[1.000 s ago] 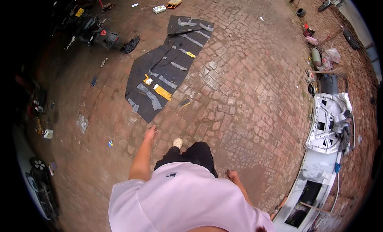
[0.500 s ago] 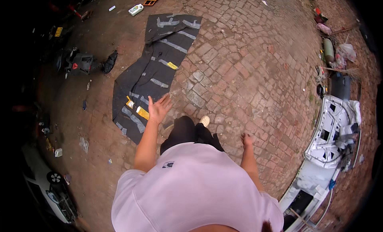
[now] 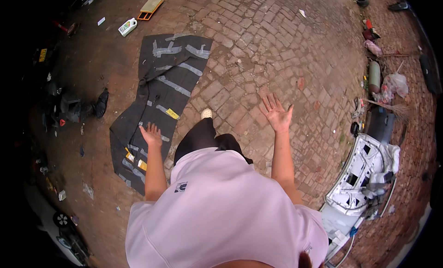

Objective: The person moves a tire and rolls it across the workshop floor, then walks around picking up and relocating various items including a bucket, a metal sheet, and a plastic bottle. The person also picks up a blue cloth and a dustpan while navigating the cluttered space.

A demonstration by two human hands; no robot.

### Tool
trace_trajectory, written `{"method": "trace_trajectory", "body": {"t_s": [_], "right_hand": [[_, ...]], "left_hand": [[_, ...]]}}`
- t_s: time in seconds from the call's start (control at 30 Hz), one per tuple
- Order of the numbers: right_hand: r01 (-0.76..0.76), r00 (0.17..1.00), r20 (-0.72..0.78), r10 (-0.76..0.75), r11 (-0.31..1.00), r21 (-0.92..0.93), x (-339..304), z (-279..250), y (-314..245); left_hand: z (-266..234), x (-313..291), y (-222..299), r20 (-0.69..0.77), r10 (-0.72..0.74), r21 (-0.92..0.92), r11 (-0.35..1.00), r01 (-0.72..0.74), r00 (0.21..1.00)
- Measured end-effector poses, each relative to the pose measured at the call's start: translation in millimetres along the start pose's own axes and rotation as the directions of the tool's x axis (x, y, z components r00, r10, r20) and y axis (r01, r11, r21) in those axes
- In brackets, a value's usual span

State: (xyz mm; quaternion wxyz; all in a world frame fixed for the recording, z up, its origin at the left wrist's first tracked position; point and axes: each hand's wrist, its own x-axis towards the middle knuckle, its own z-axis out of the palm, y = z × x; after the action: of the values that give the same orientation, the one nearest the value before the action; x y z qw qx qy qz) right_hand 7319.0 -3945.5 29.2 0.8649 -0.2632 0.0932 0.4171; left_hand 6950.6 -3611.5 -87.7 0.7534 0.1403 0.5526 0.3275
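Observation:
Both of my hands are held out in front of me with nothing in them. My left hand (image 3: 152, 135) is open, fingers spread, above a dark mat (image 3: 161, 90) on the ground. Strips of grey tape (image 3: 174, 86) and some yellow labels (image 3: 172, 114) are stuck to that mat. Out over the brick paving (image 3: 244, 83), my right hand (image 3: 277, 115) is open too, palm showing and fingers apart. It touches nothing. A light-coloured shoe (image 3: 206, 113) shows beyond my dark trousers (image 3: 196, 139).
White metal car panels (image 3: 355, 175) lie along the right, near a grey-green cylinder (image 3: 374, 76) and a broom (image 3: 392, 109). A white jug (image 3: 127, 27) and an orange-framed filter (image 3: 150, 8) lie beyond the mat. On the left are a scooter (image 3: 69, 110) and a car (image 3: 50, 226).
My right hand has risen from low at my side to out in front, opening into view. My left hand has shifted left. The mat now appears farther left and lower.

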Motion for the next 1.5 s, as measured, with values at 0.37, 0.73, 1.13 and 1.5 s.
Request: {"method": "trace_trajectory", "body": {"t_s": [0.37,0.73,1.13,1.5], "right_hand": [[0.494,0.602,-0.765,-0.232,0.86,0.128,183.5,-71.7,-146.7],[0.079,0.913,-0.358,-0.194,0.947,-0.311,740.4,161.8,-311.9],[-0.299,0.797,-0.531,0.287,0.952,0.065,1103.8,308.0,-309.0],[-0.26,0.708,-0.706,0.033,0.941,-0.216,1395.8,357.6,-406.0]], "left_hand": [[476.3,194.4,-3.0,-0.045,0.185,0.065,0.981,-0.182,0.982],[535.3,295.1,46.3,-0.912,0.139,0.163,0.986,0.029,0.387],[802.8,500.1,115.3,-0.991,-0.013,0.011,0.984,0.178,0.135],[1139.9,792.5,268.7,-0.525,0.47,0.224,0.881,-0.417,0.71]]}}
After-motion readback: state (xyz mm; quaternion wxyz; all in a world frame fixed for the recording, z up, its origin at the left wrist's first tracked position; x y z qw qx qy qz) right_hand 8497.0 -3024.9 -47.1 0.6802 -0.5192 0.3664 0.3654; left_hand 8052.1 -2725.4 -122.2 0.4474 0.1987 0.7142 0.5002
